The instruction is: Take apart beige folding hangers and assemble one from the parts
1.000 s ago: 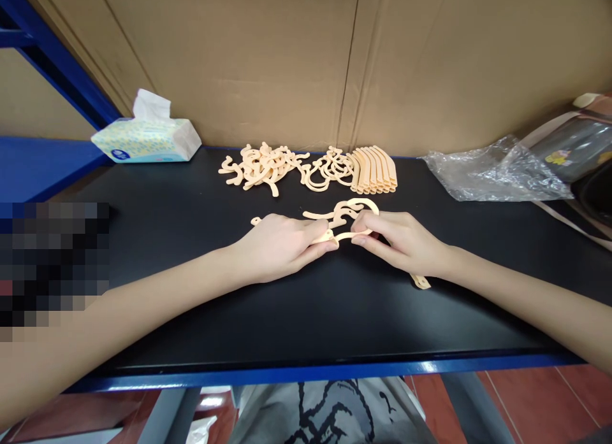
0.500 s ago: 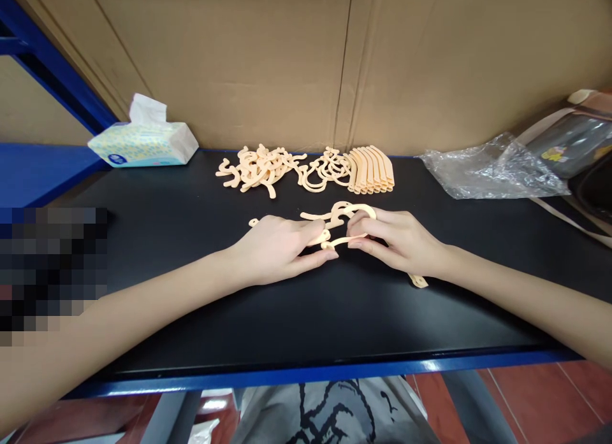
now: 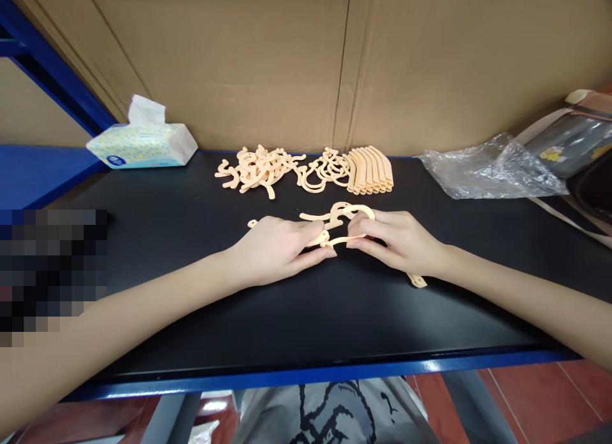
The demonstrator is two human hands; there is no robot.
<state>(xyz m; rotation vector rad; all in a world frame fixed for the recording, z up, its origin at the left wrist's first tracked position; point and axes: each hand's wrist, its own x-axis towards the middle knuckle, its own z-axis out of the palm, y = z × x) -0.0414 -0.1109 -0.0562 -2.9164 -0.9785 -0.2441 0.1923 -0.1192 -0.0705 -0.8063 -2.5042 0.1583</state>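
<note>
My left hand [image 3: 277,246] is closed around a beige plastic hanger arm [image 3: 319,239], whose far end sticks out behind the knuckles. Pinched in the fingers of my right hand [image 3: 396,243] is a beige curved hanger hook [image 3: 359,208]. The hook's lower end meets the arm's holed end by my left thumb and fingertips; whether the two are joined I cannot tell. Just behind the hands lie more beige hanger pieces [image 3: 313,216], partly covered by the hook. From beneath my right hand pokes the end of another hanger arm [image 3: 417,281].
At the back of the black table [image 3: 306,316] are a loose heap of hanger pieces [image 3: 261,170], some hooks [image 3: 313,188] and a neat stack of hanger arms [image 3: 373,170]. A tissue pack [image 3: 143,144] stands left; a clear plastic bag [image 3: 492,170] and a transparent handbag [image 3: 574,141] lie right.
Both hands keep almost the same place and grip. The hook's lower end looks slightly closer to the holed end of the hanger arm.
</note>
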